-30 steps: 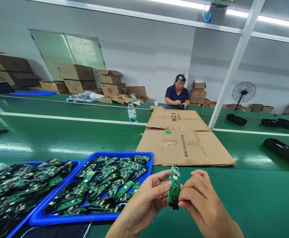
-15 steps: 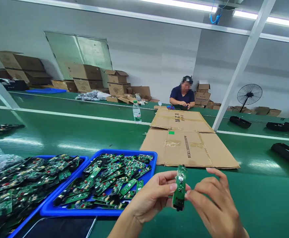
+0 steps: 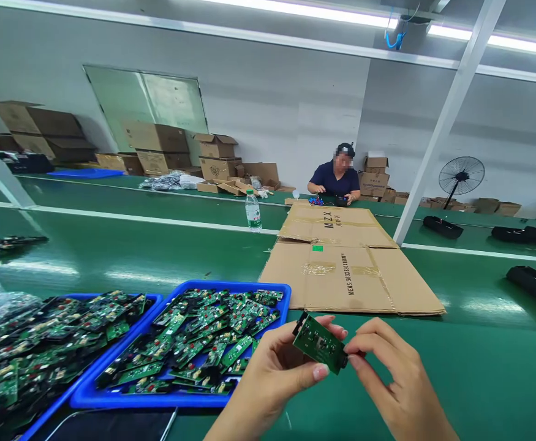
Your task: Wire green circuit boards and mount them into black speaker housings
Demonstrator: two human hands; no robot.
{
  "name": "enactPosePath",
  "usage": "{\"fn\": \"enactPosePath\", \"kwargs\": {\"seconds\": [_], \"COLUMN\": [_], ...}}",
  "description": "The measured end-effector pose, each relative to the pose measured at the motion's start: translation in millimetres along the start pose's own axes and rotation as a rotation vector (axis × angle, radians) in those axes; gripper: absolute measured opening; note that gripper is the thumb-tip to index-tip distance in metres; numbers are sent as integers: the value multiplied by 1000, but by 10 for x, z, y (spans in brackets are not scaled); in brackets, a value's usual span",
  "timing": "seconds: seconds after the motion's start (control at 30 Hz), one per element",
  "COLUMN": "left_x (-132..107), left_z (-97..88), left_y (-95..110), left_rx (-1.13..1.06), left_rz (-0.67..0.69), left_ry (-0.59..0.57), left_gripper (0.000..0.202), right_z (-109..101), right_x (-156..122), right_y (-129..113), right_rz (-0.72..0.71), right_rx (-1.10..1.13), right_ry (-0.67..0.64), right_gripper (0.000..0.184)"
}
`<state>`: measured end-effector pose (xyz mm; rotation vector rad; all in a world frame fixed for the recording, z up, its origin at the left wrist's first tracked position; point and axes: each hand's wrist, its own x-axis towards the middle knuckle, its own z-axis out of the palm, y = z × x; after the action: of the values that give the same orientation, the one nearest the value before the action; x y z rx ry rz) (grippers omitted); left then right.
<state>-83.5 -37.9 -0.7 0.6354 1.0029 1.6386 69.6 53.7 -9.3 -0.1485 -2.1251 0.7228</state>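
Note:
A small green circuit board with black parts at its ends is held up over the green bench. My left hand grips it along its left side, thumb in front and fingers behind. At the board's right end, my right hand pinches the black part between thumb and index finger. Left of my hands lies a blue tray with many similar circuit boards piled in it. Farther left, a second pile of boards fills another blue tray.
Flattened cardboard lies ahead, with a water bottle to its left. A dark flat panel sits at the front edge. Black cases rest at the right. A person works across the bench, near a fan.
The circuit board has turned from upright to slanting, with a different face showing. My right hand's fingers have closed in on its right end. The person opposite has shifted their arms.

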Motion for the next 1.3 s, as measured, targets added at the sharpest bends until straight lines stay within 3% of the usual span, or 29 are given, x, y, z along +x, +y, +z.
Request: {"fn": "enactPosePath", "kwargs": {"seconds": [0.17, 0.3, 0.33, 0.47, 0.57, 0.77, 0.9, 1.1, 1.2, 1.3], "left_x": [43, 111, 108, -11, -122, -173, -132, -54, -16, 40], "left_z": [-34, -257, -344, -690, -830, -910, -1005, -1078, -1085, -1093], "left_y": [-14, 143, 216, 520, 646, 660, 615, 579, 567, 527], "left_rx": [64, 174, 187, 147, 126, 342, 524, 610, 596, 569], "left_rz": [-28, -10, 28, 244, 295, 199, 130, 67, 47, 30], "left_ry": [-47, -52, -9, 356, 455, 510, 534, 569, 573, 587], "left_gripper": [42, 39, 42, 38, 43, 37, 39, 32, 22, 22], "right_z": [43, 120, 157, 428, 753, 1302, 1526, 1897, 1963, 1853], "right_x": [-2, -2, 5, 30, -18, -214, -160, -69, -93, -62], "right_y": [63, 219, 272, 507, 691, 895, 840, 782, 820, 840], "right_rz": [122, 188, 210, 370, 433, 352, 220, 122, 131, 176], "right_rx": [202, 429, 465, 488, 394, 162, 19, -184, -178, -66], "right_ry": [-156, -336, -333, -357, -492, -531, -562, -697, -669, -558], "right_gripper": [16, 20, 21, 17, 14, 17, 18, 23, 22, 23]}}
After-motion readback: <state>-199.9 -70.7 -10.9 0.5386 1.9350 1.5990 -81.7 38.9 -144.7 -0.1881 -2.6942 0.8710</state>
